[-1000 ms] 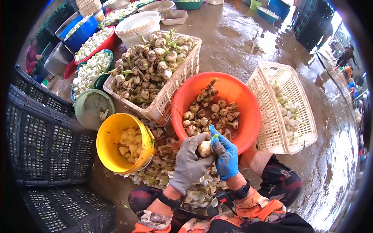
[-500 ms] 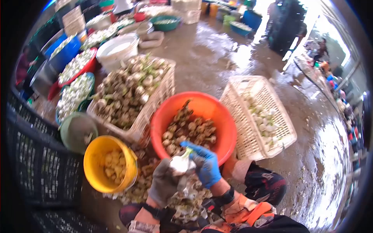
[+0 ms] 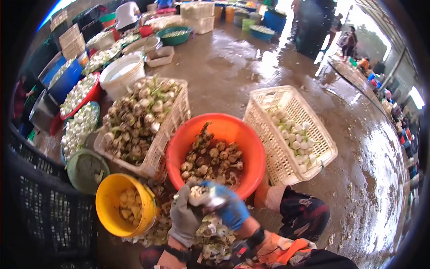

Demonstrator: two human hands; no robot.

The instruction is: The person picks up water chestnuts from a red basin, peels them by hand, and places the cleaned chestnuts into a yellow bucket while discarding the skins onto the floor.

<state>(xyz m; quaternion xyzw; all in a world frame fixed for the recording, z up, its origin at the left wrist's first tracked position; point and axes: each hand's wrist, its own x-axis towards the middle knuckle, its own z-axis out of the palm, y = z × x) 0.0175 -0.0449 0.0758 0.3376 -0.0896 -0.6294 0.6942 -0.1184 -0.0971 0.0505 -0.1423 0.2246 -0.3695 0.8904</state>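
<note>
My left hand point(image 3: 184, 214), in a grey glove, is closed around a garlic bulb point(image 3: 197, 195) over the near rim of an orange basin point(image 3: 251, 134). Close against the bulb is my right hand point(image 3: 232, 210), in a blue glove and smeared by motion. Its fingers are bent around a bright, whitish blur that I cannot identify. Inside the basin are brown, unpeeled garlic bulbs point(image 3: 219, 154). Below my hands lies a heap of garlic skins point(image 3: 215, 244).
To the left stand a crate point(image 3: 172, 123) heaped with dirty garlic and a yellow bucket point(image 3: 105, 204) with pale pieces. A white crate point(image 3: 260, 107) at right holds cleaned bulbs point(image 3: 298, 139). Tubs of garlic point(image 3: 78, 96) line the far left; the floor point(image 3: 219, 74) is wet.
The clean white bulb with a green stem, earlier between my hands, no longer shows that way; a browner bulb face is visible. My right hand is lower and blurred. The view has shifted slightly.
</note>
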